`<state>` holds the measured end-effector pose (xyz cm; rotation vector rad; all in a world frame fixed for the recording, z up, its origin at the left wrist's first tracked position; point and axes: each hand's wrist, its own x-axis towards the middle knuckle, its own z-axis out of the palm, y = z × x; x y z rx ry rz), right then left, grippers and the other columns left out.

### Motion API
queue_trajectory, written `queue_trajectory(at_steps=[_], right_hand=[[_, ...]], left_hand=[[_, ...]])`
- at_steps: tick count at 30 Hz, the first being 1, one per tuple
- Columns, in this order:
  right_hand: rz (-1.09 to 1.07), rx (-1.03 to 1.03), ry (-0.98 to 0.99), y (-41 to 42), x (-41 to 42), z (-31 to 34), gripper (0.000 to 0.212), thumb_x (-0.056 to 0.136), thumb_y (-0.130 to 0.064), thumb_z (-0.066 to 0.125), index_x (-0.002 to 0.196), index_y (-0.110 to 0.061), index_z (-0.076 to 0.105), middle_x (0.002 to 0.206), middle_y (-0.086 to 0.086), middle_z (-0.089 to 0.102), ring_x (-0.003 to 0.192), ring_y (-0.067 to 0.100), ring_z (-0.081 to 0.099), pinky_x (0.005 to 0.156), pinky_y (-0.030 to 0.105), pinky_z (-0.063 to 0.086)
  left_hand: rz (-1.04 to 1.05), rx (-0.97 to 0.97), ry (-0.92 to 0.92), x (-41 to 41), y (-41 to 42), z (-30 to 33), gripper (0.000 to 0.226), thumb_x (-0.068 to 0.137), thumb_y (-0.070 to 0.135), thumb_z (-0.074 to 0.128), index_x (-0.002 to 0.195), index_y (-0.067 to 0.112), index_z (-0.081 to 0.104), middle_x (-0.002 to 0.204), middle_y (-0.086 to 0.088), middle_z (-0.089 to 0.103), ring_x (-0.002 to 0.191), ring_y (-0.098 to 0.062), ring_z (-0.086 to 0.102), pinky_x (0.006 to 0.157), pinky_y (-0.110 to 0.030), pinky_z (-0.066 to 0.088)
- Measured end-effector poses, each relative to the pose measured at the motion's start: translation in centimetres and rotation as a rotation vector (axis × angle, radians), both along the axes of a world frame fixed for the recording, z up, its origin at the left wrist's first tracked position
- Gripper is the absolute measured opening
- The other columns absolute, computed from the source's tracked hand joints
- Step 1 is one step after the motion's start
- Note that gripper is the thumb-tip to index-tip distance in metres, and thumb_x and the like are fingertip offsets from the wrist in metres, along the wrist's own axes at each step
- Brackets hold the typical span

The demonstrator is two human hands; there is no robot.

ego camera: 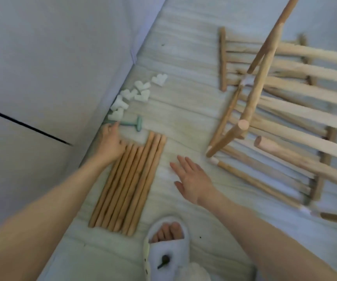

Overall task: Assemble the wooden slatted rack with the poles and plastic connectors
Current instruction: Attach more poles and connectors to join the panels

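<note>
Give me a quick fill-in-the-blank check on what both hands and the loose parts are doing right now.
1. The left hand rests on the far end of the row of loose ____.
2. The white connectors lie heaped beside the ____.
3. The right hand, fingers spread, holds ____.
4. The small tool beside the connectors is ____ in colour.

Missing: poles; wall; nothing; green

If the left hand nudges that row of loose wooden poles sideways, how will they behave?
The poles look round and smooth, so they would probably roll apart rather than slide together. They appear stiff, unlikely to bend. The left hand rests only on their far ends, so the near ends may fan out.
</note>
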<state>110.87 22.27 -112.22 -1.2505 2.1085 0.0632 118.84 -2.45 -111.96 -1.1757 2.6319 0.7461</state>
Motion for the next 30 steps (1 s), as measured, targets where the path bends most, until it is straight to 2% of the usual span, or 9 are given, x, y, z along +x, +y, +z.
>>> queue_trajectory(at_steps=[6,9,12,15,17,21,24,28,30], right_hand=[[0.020,0.070,0.039,1.1,-0.6,-3.5,0.064,0.098,-0.035,0.035,0.151,-0.027,-0.001,0.157,0.001,-0.018,0.145,0.024,-0.013,0.117,0.042,0.003],[0.017,0.103,-0.003,0.8,-0.9,-3.4,0.065,0.098,-0.035,0.036,0.151,-0.029,-0.002,0.156,0.000,-0.021,0.145,0.023,-0.015,0.117,0.042,0.002],[-0.002,0.154,-0.068,0.2,-1.3,-2.9,0.064,0.099,-0.034,0.036,0.151,-0.028,-0.001,0.156,-0.001,-0.023,0.144,0.022,-0.017,0.117,0.042,0.002],[-0.136,0.129,-0.172,-0.5,-1.3,-1.9,0.056,0.100,-0.033,0.036,0.151,-0.021,0.014,0.158,0.002,-0.011,0.146,0.021,-0.007,0.117,0.037,0.006],[-0.329,0.113,-0.280,-1.0,-1.1,-0.6,0.052,0.101,-0.033,0.036,0.148,-0.014,0.025,0.158,0.006,0.009,0.145,0.023,0.012,0.115,0.031,0.015],[-0.573,0.136,-0.440,-0.9,-1.0,3.8,0.042,0.099,-0.036,0.038,0.134,-0.015,0.048,0.138,0.006,0.048,0.123,0.024,0.048,0.096,0.028,0.039],[-0.685,0.075,-0.624,0.1,-1.3,8.8,0.033,0.098,-0.022,0.042,0.121,-0.003,0.056,0.119,0.017,0.061,0.086,0.020,0.058,0.066,0.025,0.044],[-0.734,-0.065,-0.760,1.8,-1.9,18.6,0.016,0.102,-0.018,0.032,0.107,-0.013,0.047,0.072,0.008,0.052,0.056,0.011,0.046,0.053,0.019,0.037],[-0.783,-0.234,-0.674,3.0,-2.5,22.8,0.017,0.102,-0.023,0.035,0.105,-0.013,0.049,0.070,0.007,0.054,0.054,0.011,0.051,0.050,0.019,0.042]], left_hand=[[0.041,-0.059,0.029,-3.5,-4.0,-4.2,0.070,0.089,0.018,0.059,0.146,0.009,0.021,0.147,-0.022,0.019,0.131,-0.041,0.028,0.106,-0.049,0.032],[0.050,-0.090,0.006,-4.6,-4.8,-4.8,0.051,0.090,0.018,0.058,0.136,0.006,0.039,0.138,-0.023,0.033,0.124,-0.040,0.037,0.101,-0.046,0.036],[0.097,-0.112,0.062,-4.9,-4.8,-4.1,0.027,0.090,0.001,0.048,0.114,0.005,0.058,0.125,-0.020,0.047,0.110,-0.039,0.049,0.093,-0.042,0.042],[0.080,-0.088,0.235,-4.4,-3.0,-2.0,0.028,0.088,-0.001,0.051,0.115,0.003,0.059,0.121,-0.019,0.055,0.108,-0.034,0.053,0.091,-0.036,0.041],[0.079,-0.036,0.372,-3.7,-0.5,0.1,0.030,0.087,0.002,0.056,0.117,0.003,0.058,0.118,-0.014,0.057,0.110,-0.027,0.052,0.088,-0.029,0.038],[0.181,0.115,0.518,-1.9,4.7,4.2,0.026,0.086,0.009,0.063,0.112,0.012,0.063,0.109,-0.007,0.059,0.095,-0.019,0.057,0.075,-0.016,0.038],[0.171,0.216,0.649,-1.5,8.1,8.2,0.024,0.087,0.008,0.061,0.108,0.019,0.063,0.100,-0.002,0.056,0.088,-0.016,0.053,0.064,-0.005,0.037],[0.004,0.289,0.849,-0.4,12.4,14.2,0.035,0.092,0.004,0.052,0.119,0.025,0.056,0.111,0.009,0.056,0.098,-0.001,0.052,0.081,-0.005,0.038],[-0.108,0.253,0.931,0.3,14.1,16.7,0.036,0.091,0.008,0.051,0.122,0.026,0.054,0.110,0.018,0.055,0.103,-0.001,0.052,0.090,-0.011,0.039]])
